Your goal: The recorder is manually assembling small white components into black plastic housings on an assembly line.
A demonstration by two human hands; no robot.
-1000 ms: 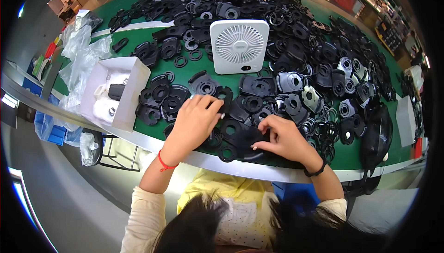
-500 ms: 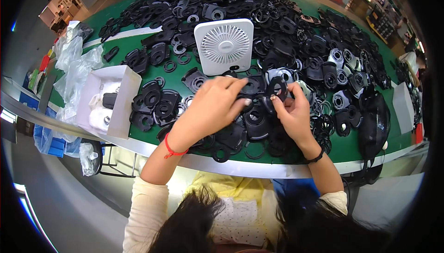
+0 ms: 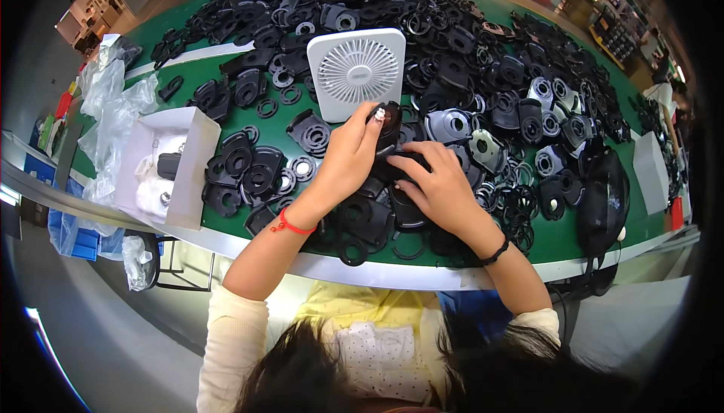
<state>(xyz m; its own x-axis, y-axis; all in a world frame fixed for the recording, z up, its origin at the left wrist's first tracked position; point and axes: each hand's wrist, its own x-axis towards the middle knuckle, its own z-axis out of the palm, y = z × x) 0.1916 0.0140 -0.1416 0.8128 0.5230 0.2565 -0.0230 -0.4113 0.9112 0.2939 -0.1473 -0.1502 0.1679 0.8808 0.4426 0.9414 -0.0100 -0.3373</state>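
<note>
My left hand (image 3: 351,153) is closed on a black plastic part (image 3: 389,128), held tilted just in front of the white square fan (image 3: 357,70). Its thumb presses on the upper face of the part. Beside it, my right hand (image 3: 443,190) curls its fingers and thumb around a dark piece at the lower end of that part; whether this is the same part or another one cannot be made out. Under both hands lie loose black covers (image 3: 363,217) and a black ring (image 3: 352,250) near the table's front edge.
A heap of black covers and rings spreads over the green table (image 3: 235,241). An open white box (image 3: 197,168) with small items stands at the left, near plastic bags (image 3: 113,138). A black mesh bag (image 3: 603,202) lies at the right, beside a white box (image 3: 650,168).
A ring-shaped black part was in my right hand; now my left hand holds a black part, raised near the fan. My right hand has moved left, down beside it.
</note>
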